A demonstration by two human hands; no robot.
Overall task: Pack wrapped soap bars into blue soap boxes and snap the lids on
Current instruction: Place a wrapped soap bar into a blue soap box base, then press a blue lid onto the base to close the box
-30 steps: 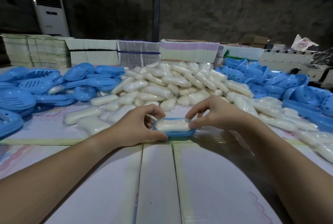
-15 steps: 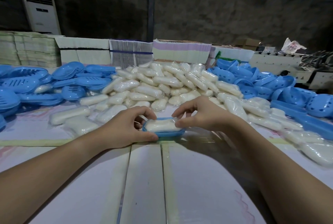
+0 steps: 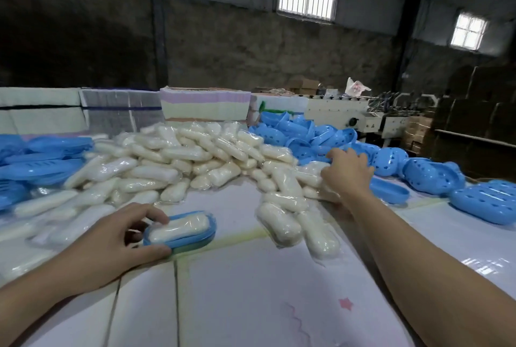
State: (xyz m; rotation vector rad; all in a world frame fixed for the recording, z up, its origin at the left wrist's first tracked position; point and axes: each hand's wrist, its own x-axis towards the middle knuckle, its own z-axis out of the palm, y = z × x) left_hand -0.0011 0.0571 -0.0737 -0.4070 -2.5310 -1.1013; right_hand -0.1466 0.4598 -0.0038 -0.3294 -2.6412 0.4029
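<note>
soap bars (image 3: 195,162): creamy white, sealed in clear, glossy, crinkled plastic film
soap box (image 3: 192,238): smooth blue plastic, slight sheen
lids (image 3: 430,176): blue moulded plastic, perforated
counter (image 3: 251,291): pale, smooth sheet covering, faintly glossy
back wall (image 3: 223,48): rough, matt, dark

Your right hand (image 3: 347,172) hid its own fingertips among the lids (image 3: 329,141); the left edge cut off the blue trays (image 3: 33,168).

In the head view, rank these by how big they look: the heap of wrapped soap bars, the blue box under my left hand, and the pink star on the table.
1. Heap of wrapped soap bars, by far.
2. Blue box with a bar in it.
3. Pink star, smallest though nearer the camera.
</note>
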